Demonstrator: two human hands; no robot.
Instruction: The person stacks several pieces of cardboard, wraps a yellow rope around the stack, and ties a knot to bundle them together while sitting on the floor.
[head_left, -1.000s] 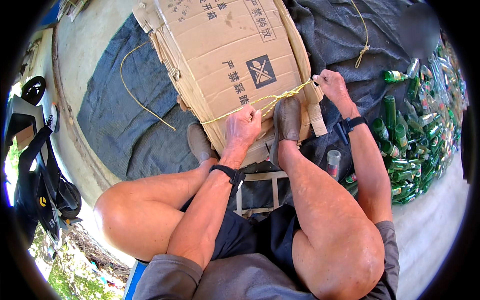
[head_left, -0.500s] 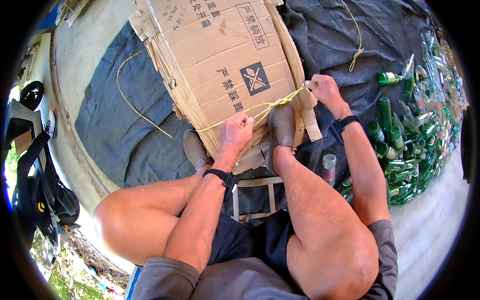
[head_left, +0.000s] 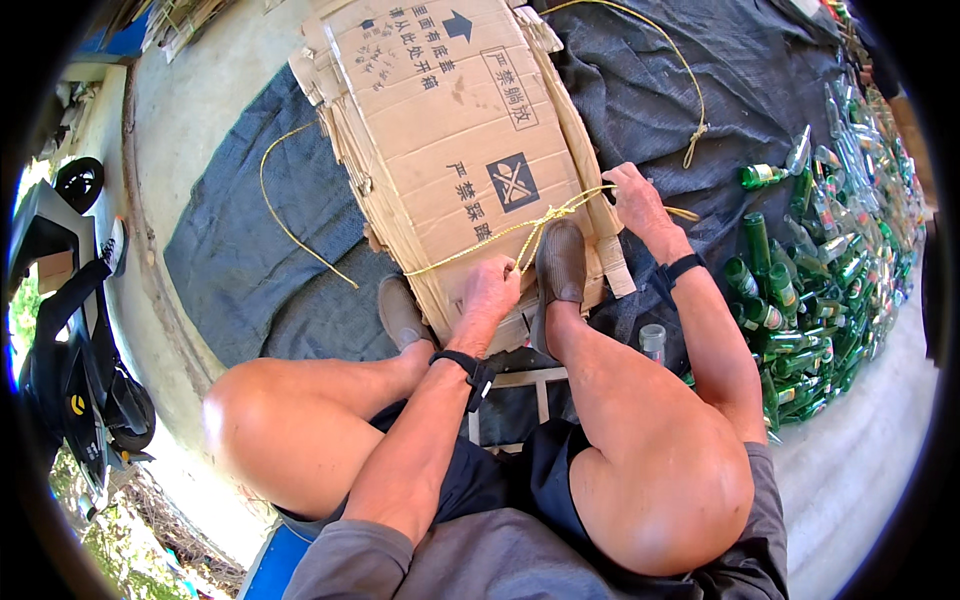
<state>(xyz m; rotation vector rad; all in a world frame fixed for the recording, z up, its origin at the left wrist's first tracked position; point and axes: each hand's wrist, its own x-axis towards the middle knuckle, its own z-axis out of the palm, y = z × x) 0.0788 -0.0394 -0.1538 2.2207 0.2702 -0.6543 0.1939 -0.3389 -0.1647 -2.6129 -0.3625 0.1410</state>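
A stack of flattened brown cardboard (head_left: 430,130) lies before me, with yellow rope (head_left: 465,259) across its near part. My left hand (head_left: 490,297) is closed on a rope strand that runs down from a knot near my right shoe (head_left: 562,262). To the right, at the stack's edge, my right hand (head_left: 637,207) pinches another length of the rope. A loose end sticks out past that wrist. The shoe is beside the knot and rests on the cardboard. Part of the rope inside each fist is hidden.
Many green and clear glass bottles (head_left: 790,290) are heaped on the right. A clear jar (head_left: 652,343) stands by my right leg. Dark netting (head_left: 260,220) lies under the stack, with loose rope on both sides. A black scooter (head_left: 85,340) is at far left.
My left hand has drawn its strand down and away from the knot, slightly to the right. A rope end now shows beyond my right hand. The whole view has shifted a little.
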